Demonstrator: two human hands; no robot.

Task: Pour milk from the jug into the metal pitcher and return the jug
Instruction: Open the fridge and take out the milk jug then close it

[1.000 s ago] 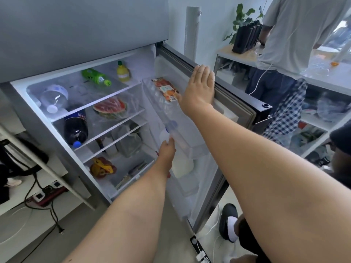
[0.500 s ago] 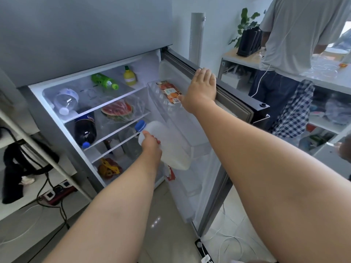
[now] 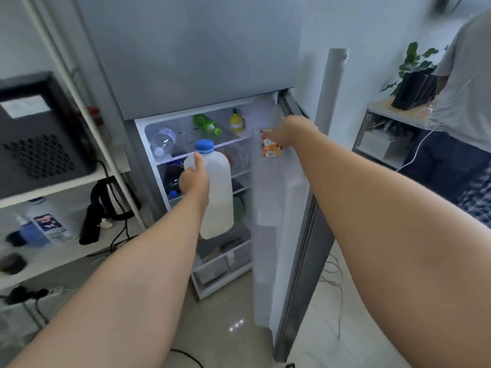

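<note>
The left hand (image 3: pixel 194 179) is wrapped around the handle side of the milk jug (image 3: pixel 216 193), carrying it upright in front of the open fridge (image 3: pixel 186 62), clear of the shelves, with its blue cap (image 3: pixel 204 146) on so nothing can spill. The right hand (image 3: pixel 285 134) rests on the top edge of the fridge door (image 3: pixel 287 208), beside a small carton (image 3: pixel 271 149), likely to steady or swing it (its fingers are hidden, so the grip cannot be told). No metal pitcher is in view.

I'm standing in a shared office pantry: stocked fridge (image 3: pixel 202 134) at twelve o'clock, microwave (image 3: pixel 39 134) at ten, cable-strewn desk (image 3: pixel 390 110) at two.
</note>
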